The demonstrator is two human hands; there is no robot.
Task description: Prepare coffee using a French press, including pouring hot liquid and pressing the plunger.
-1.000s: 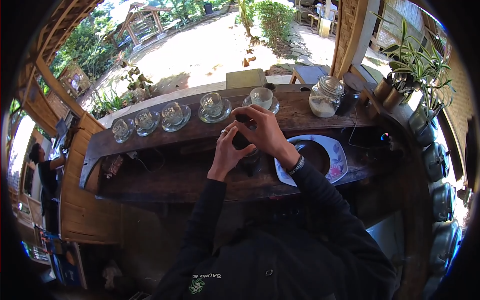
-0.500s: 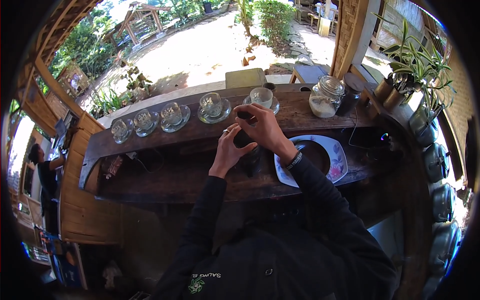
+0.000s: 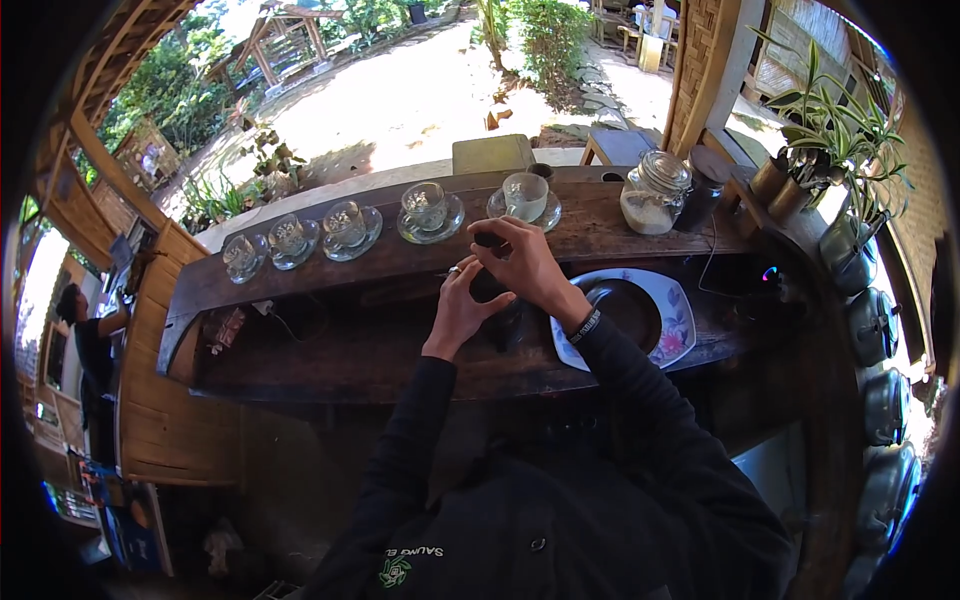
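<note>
Dark container gripped in left hand, beneath curled right hand; can't tell right's hold or container's contents. Clip-top glass jar, part-full of pale granules.

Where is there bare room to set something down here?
The front of the lower shelf has a long bare stretch between the reddish packet and the left hand. On the upper ledge, a smaller gap lies between the rightmost glass cup and the clip-top jar. The ledge's left, with four more cups, is crowded; right of centre, the floral plate takes shelf room.
</note>
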